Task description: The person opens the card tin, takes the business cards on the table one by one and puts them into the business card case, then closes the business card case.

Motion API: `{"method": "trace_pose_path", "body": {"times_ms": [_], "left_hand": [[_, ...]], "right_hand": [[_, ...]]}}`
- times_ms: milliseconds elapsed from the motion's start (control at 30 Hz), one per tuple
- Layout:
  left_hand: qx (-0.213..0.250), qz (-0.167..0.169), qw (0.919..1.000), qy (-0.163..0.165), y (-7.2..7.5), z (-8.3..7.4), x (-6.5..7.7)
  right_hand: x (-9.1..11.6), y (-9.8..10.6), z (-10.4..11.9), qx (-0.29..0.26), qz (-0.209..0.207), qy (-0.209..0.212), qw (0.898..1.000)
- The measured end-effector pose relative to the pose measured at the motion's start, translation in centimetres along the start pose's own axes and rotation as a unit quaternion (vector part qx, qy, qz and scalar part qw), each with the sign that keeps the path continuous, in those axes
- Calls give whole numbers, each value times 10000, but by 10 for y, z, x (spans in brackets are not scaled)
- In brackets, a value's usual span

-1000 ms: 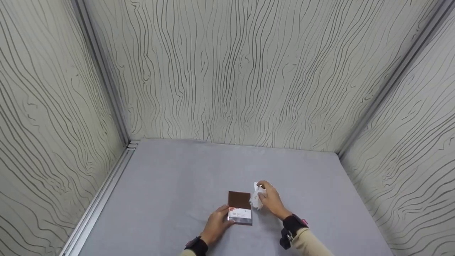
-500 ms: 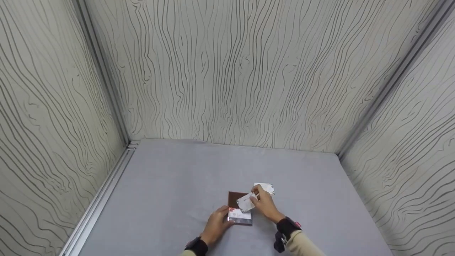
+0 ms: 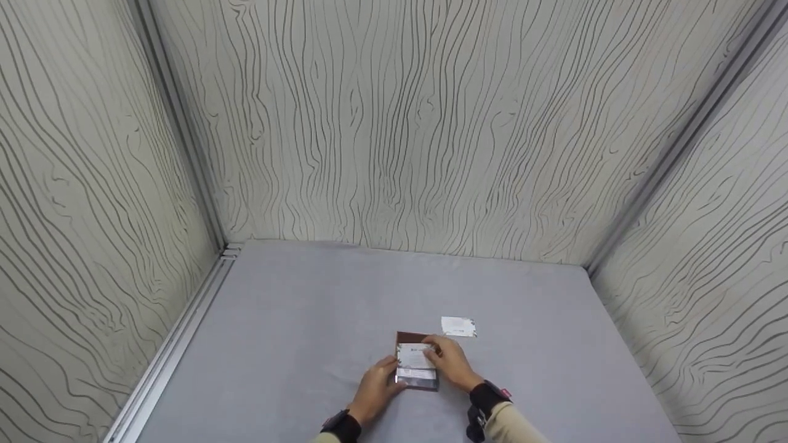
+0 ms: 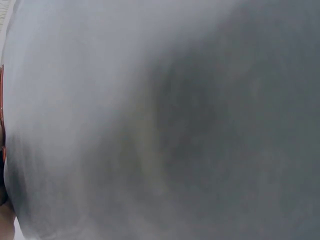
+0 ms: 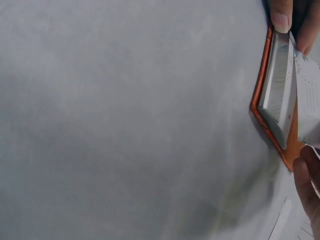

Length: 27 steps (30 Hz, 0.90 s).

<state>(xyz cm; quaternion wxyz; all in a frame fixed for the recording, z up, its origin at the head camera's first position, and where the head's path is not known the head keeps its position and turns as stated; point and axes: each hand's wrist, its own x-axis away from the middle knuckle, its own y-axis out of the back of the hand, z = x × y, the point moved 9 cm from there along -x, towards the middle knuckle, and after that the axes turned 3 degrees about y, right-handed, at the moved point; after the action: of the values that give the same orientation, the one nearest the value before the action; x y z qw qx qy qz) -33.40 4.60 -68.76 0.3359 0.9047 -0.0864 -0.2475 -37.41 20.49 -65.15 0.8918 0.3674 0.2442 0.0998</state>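
Observation:
An opened business card case (image 3: 406,337), brown with a shiny metal tray (image 5: 276,85), lies on the grey table. At its left side my left hand (image 3: 372,389) grips the case, a thumb on the tray's edge in the right wrist view. My right hand (image 3: 454,363) pinches a white printed card (image 3: 412,355) by its right side, held over the case. That card (image 5: 308,97) looks tilted above the tray in the right wrist view; whether its edge is inside cannot be told. Only the case's rim (image 4: 2,100) shows at the left wrist view's edge.
Another white card (image 3: 458,327) lies flat on the table, beyond my right hand. Wood-patterned panels (image 3: 394,135) stand behind and at both sides. A metal rail (image 3: 172,344) runs along the table's left edge.
My right hand has picked up a card from beside the case and moved left with it, over the tray. One card stays on the table. My left hand has stayed put.

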Motion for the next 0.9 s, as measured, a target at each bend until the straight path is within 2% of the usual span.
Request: {"method": "trace_pose_path", "body": {"times_ms": [133,233,300,367,500,633,900], "left_hand": [[-121,-237,9991,-316,3,-5,1],[-106,-327,9987,-387,4,-6,1],[-45,-264,9992,-310,4,-6,1],[81,-60,9999,-52,2,-3,-1],[58,141,9997,180,0,0,-1],[-4,111,9999,71,0,0,0],[119,193,9996,163,0,0,1]], "right_hand": [[3,-2,-3,225,-6,-35,9997],[5,-4,-3,402,12,44,9992],[6,-6,-1,513,92,142,9985],[7,-9,-1,572,212,199,9979],[7,-13,0,623,320,325,9970],[9,-15,1,619,320,429,9966],[11,-18,1,648,401,355,9965]]}}
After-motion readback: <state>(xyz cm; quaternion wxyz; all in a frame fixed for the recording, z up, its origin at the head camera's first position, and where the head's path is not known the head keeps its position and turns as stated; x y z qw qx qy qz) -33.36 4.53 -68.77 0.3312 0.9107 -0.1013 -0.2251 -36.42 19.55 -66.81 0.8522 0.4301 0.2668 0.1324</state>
